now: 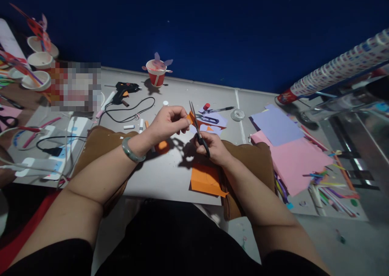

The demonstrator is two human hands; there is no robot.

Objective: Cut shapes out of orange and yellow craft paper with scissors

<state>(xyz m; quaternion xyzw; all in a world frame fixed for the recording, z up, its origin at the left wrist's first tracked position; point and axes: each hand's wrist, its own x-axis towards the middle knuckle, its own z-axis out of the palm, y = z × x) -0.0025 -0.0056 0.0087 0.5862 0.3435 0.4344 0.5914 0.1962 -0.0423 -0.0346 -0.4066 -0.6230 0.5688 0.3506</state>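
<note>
My left hand (172, 123) pinches a small piece of orange paper (190, 118) above the table. In my right hand (212, 146) is a pair of scissors (199, 133) with black handles, their blades pointing up and lying beside the orange piece. Whether the blades touch the paper I cannot tell. Below my right wrist lies a larger orange paper sheet (206, 180) with a cut edge. Behind the scissors, a utility knife (209, 119) and a black pen (220, 110) rest near lilac paper scraps (223, 118). A green bangle circles my left wrist.
A black glue gun (123, 93) with its cord lies left of a decorated red paper cup (156, 75). Pink paper (298, 162) and lilac paper (278, 124) lie to the right. Power strips (65, 146) stand at left, stacked cups (337, 67) at right. A tape roll (237, 114) sits behind.
</note>
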